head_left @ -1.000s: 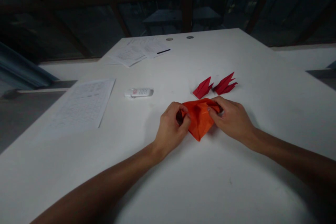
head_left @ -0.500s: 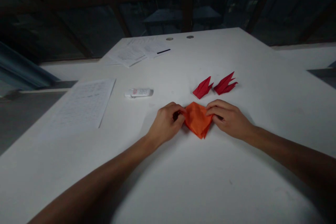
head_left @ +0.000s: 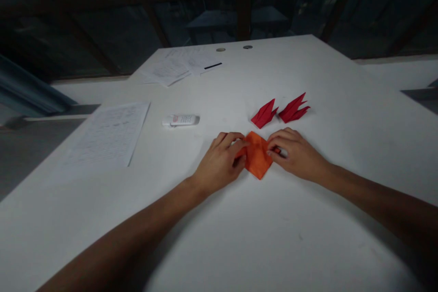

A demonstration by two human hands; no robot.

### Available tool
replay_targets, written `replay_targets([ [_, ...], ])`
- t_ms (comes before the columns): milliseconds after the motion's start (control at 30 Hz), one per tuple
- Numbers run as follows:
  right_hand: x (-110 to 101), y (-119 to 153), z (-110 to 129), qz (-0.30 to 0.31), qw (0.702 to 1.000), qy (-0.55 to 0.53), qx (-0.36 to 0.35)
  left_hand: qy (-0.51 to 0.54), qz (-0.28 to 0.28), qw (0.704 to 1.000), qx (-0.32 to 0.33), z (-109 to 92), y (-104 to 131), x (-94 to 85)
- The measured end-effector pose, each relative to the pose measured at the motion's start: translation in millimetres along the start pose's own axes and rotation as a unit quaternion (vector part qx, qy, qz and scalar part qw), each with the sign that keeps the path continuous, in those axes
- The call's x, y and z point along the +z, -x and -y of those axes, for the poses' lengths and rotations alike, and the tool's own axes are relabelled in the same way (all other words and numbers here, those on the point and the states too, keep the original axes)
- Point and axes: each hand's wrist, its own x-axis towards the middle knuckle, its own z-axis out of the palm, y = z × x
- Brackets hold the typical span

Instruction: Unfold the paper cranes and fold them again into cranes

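An orange folded paper (head_left: 257, 157), roughly diamond-shaped, rests on the white table between my two hands. My left hand (head_left: 224, 159) pinches its left side with bent fingers. On its right side, the thumb and fingertips of my right hand (head_left: 294, 153) are closed on the edge, with a bit of orange showing between them. Just beyond the orange paper lie two red folded paper pieces with pointed tips, one on the left (head_left: 264, 114) and one on the right (head_left: 294, 108).
A white tube-like item (head_left: 181, 120) lies left of the red pieces. A written sheet (head_left: 106, 134) is at the table's left, and more papers (head_left: 171, 70) lie at the far left. Two round table fittings (head_left: 221, 49) sit near the far edge.
The orange paper looks narrower, its lower tip now single instead of split. My left fingers have moved slightly right over its left side, and my right fingertips have shifted a little inward.
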Motion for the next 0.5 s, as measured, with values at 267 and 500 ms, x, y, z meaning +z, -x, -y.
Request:
replay_targets([
  [267,1.0,3.0,4.4,0.026,0.999,0.03,-0.015,0.004,0.096,0.994,0.06,-3.2,-1.5,-6.1],
  [500,-1.4,1.2,4.6,-0.014,0.996,-0.019,0.086,0.018,0.113,0.992,0.049,-2.5,-2.5,-8.9],
])
